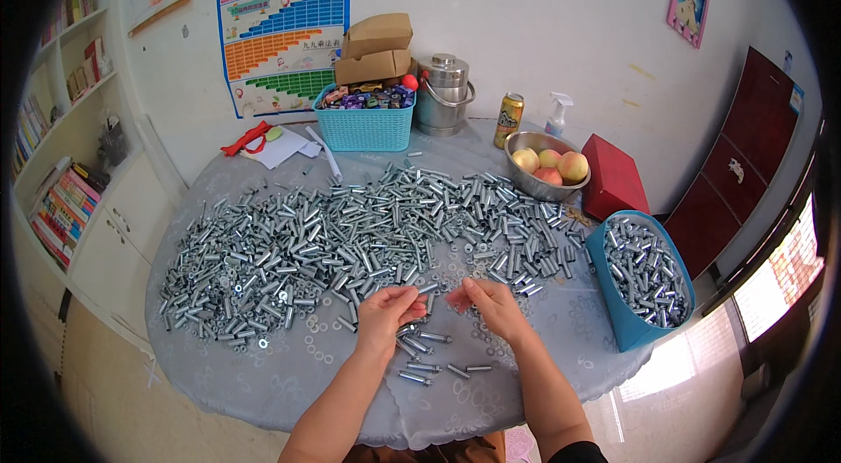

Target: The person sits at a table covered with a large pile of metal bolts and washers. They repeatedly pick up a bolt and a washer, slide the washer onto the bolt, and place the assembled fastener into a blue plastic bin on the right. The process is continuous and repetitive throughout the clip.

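A heap of metal fasteners [307,240] spreads over the table [561,353]. At its near edge, both left hand [388,314] and right hand [495,307] curl half-closed; I can't tell whether they're gripping anything. Turquoise basket [363,128] behind, blue bin [618,305] right.

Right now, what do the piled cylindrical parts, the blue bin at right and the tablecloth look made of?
Cylindrical parts: metal, bright silvery finish, perhaps plated steel; sharp glints along their sides.
Blue bin: probably plastic, smooth; even colour, thin rim.
Tablecloth: fabric or coated vinyl, can't tell; grey, faint sheen, draped edge.
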{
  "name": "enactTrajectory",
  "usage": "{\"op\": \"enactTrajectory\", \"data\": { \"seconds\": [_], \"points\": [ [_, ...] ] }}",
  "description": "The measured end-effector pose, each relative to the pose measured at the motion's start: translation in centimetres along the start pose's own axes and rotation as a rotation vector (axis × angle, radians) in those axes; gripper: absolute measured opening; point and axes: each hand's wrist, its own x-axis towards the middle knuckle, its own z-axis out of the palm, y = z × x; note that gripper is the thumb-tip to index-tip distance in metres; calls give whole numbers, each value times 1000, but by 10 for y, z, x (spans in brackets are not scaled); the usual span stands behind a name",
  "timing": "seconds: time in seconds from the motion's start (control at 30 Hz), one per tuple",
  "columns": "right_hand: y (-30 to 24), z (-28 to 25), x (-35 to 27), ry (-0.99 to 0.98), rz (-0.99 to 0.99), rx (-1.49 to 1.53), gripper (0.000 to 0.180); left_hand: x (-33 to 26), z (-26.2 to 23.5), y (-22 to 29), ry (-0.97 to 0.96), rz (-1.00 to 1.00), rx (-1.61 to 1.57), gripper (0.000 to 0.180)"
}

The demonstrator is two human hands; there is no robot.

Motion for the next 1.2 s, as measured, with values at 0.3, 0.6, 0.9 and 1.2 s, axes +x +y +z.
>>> {"op": "enactTrajectory", "data": {
  "seconds": [0.3,0.6,0.9,1.2],
  "points": [
    [-4,1,0,-4,28,57,35,0,1,0,17,12,32,15],
    [-3,-3,0,28,44,195,38,-2,1,-1,25,44,31,14],
    [37,-60,13,738,-84,181,26,-4,9,11,12,198,132,11],
    [48,-51,2,545,27,-822,15,-29,-19,39,-54,218,481,11]
  ]
}}
